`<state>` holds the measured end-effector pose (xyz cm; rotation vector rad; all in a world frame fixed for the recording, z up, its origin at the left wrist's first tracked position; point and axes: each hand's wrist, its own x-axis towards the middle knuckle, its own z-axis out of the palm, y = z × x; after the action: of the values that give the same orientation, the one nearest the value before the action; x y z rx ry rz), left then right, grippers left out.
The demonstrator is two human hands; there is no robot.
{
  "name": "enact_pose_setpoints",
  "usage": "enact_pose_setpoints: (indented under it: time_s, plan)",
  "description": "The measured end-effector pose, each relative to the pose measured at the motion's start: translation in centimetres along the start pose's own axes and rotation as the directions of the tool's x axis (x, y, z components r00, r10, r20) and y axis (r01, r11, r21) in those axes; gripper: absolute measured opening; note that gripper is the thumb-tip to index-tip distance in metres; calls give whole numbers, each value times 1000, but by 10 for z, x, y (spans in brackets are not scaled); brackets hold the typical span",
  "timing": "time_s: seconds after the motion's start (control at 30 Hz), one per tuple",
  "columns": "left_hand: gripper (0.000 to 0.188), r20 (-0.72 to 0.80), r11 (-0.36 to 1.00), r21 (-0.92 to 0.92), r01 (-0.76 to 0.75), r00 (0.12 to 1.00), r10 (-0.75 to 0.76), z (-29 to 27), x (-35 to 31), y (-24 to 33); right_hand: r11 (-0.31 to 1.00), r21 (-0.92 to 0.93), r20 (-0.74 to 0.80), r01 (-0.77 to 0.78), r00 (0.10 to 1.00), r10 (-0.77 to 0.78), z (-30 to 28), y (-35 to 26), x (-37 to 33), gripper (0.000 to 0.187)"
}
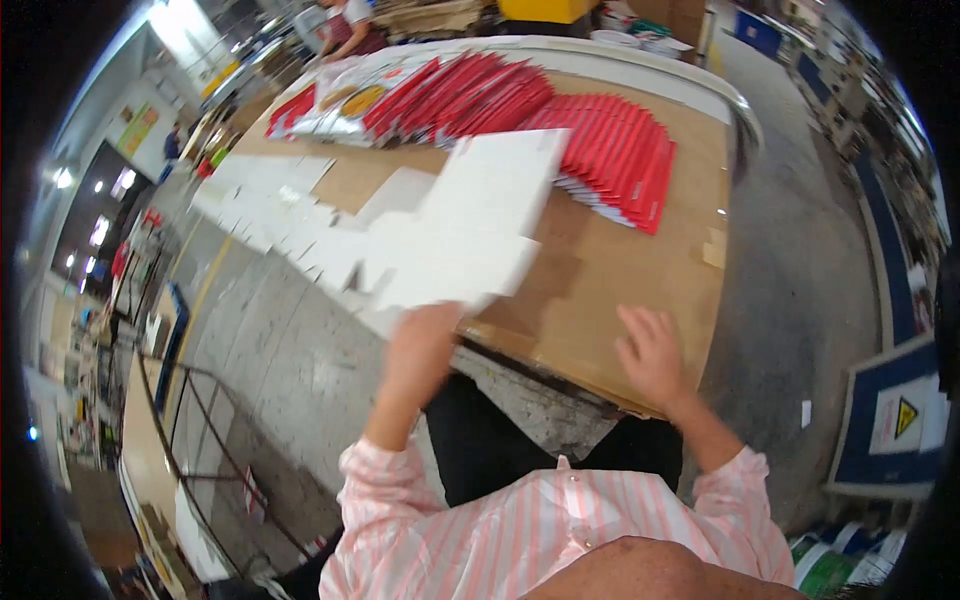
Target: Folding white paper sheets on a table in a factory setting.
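My left hand (425, 345) is closed at the near edge of a white flat cardboard blank (495, 190), which is tilted up and smeared by motion. More white cut cardboard sheets (285, 205) lie spread over the left side of the table, partly behind the raised piece. Off to the right, my right hand (652, 352) is over the table's near edge, fingers apart and holding nothing. Beyond the hands, a fanned row of flat red folders or cartons (625, 155) overlaps on the brown board tabletop (650, 270).
Further red pieces (480, 90) and clear plastic bags (340, 105) lie along the far side. A curved metal rail (740, 105) edges the far right corner. To the left stands a rusty metal frame (205, 420); a blue panel with a warning sign (890, 420) is at right. Another person (352, 28) stands beyond the table.
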<state>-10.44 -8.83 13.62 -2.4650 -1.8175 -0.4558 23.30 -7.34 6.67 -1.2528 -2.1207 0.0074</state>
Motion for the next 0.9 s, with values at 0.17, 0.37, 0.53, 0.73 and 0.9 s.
enact_pose_setpoints:
  time_s: [0.17,0.37,0.53,0.73,0.9]
  plan:
    - [25,297,794,-479,-374,782,547,33,-12,94,953,-2,-124,302,946,-300,1,-63,-40,44]
    - [57,117,966,-39,-257,959,260,48,-11,32,882,432,-139,-190,952,273,-73,-2,-103,34]
    - [25,402,931,-44,-363,847,349,117,21,32,965,219,-162,-142,970,179,-87,35,-149,34]
    - [25,251,993,-109,-44,965,71,149,55,67,920,69,72,-385,922,380,-80,59,-171,37]
    - [15,26,737,-503,-452,844,535,171,38,105,454,463,205,-761,590,781,-73,70,-127,57]
